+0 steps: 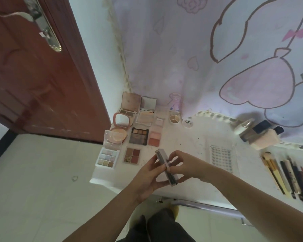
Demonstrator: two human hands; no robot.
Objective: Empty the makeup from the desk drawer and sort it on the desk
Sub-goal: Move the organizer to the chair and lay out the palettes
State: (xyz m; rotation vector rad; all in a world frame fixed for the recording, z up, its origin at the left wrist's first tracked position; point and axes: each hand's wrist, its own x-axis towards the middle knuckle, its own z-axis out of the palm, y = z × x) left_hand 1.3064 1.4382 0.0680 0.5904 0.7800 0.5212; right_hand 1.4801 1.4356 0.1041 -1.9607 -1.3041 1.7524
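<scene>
Hands both pinching one slim clear case [166,167] above desk [191,151]: left hand [147,179] at 7 o'clock, right hand [184,167] at 3.

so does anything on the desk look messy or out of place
Mostly tidy: open palettes are grouped at the left, brushes and pencils lined up at the right. The white desk top is flecked with dark specks and smudges, and the bottles at the back lie tipped over. Both hands hold a slim clear case.
</scene>
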